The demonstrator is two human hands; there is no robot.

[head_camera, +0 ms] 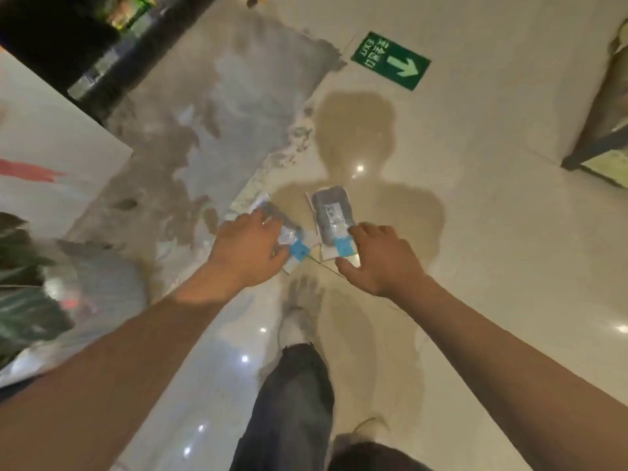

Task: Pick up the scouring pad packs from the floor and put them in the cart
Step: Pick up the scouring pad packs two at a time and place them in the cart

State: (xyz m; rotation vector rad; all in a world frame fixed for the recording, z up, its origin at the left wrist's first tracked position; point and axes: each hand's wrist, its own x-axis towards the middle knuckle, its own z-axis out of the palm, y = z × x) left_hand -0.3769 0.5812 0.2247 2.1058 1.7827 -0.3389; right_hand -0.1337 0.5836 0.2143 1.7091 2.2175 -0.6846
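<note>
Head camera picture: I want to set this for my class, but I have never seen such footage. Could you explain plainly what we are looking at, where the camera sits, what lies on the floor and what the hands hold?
There is no machine here. A person wears one wide-angle camera on the head, which looks down at their own two bare arms, legs and shoe. The glossy tiled floor carries a green exit sign sticker and a grey rough patch. Two scouring pad packs lie on it side by side: the left pack and the right pack, each clear-wrapped with a blue label. The left hand rests on the left pack, fingers curling over it; the right hand touches the near end of the right pack. Neither pack looks lifted yet. No cart is clearly visible.
</note>
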